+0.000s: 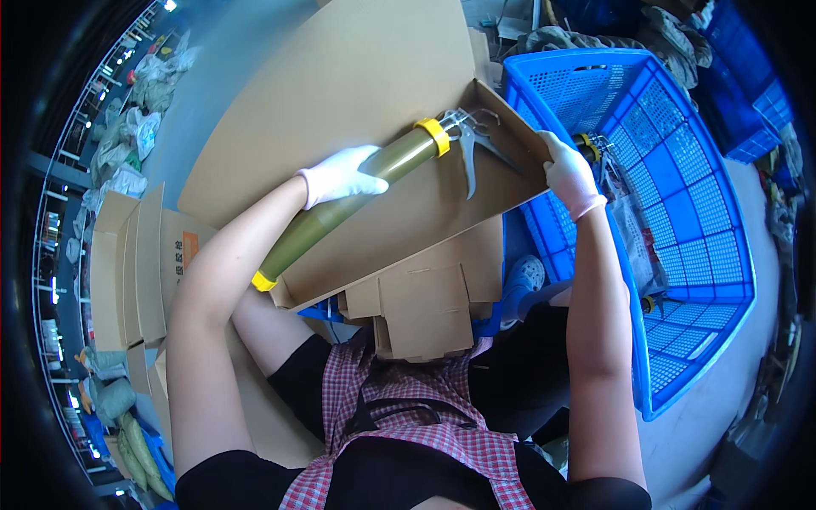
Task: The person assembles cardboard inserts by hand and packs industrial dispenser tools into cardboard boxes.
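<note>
A long caulking gun with an olive-green barrel and yellow end caps lies slantwise over an open cardboard box. Its metal trigger end points to the far right, near the box's end wall. My left hand, in a white glove, wraps round the barrel past its middle, thumb on top. My right hand, also gloved, closes on the upper edge of the box's right end wall, its fingertips partly hidden. The box rests tilted above my lap with its large lid flap standing up behind.
At my right a large blue plastic basket holds another caulking gun and some wrapped items. Folded cardboard flaps hang before my apron. Another open carton stands at left. Sacks lie farther left; blue crates stand far right.
</note>
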A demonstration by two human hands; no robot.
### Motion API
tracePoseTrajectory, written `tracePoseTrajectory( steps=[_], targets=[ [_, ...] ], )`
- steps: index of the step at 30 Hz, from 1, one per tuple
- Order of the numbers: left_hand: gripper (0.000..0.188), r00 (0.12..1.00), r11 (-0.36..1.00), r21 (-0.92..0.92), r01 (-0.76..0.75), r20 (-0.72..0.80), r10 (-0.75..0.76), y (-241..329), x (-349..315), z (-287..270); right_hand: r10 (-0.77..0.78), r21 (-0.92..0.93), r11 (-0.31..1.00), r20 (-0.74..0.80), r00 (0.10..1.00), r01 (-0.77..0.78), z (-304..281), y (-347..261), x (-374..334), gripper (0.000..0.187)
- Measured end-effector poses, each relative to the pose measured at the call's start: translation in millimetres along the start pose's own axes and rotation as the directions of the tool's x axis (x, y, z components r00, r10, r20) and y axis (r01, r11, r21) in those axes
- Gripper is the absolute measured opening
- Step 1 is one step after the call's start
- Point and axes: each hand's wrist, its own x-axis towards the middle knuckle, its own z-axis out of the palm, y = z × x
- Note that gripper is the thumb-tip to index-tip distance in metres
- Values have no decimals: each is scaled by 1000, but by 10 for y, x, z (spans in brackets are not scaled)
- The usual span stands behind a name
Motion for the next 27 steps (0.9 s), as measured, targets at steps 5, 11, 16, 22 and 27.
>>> tracePoseTrajectory(
  steps=[5, 11, 16, 22, 27],
  targets=[
    [67, 972, 967, 247, 62, -237, -2, -70, 46, 148, -48, 12, 999, 8, 999, 48, -61, -17, -8, 53],
    [41, 777, 255, 957, 135, -262, 573, -84, 275, 584, -7, 141, 990, -65, 998, 16, 8, 99, -98, 54],
    [33, 829, 391, 919, -39, -189, 527, -360, 206, 769, -137, 35, 990, 119, 983, 134, -174, 15, 41, 32],
    [43, 738, 617, 702, -356, -194, 646, -222, 279, 924, 201, 503, 762, 415, 887, -407, -867, 1550, 626, 44],
    [35, 776, 674, 623, -397, -164, 609, -220, 434, 867, 380, -322, 901, 263, 887, -291, 1000, 4035, 774, 22]
  ],
)
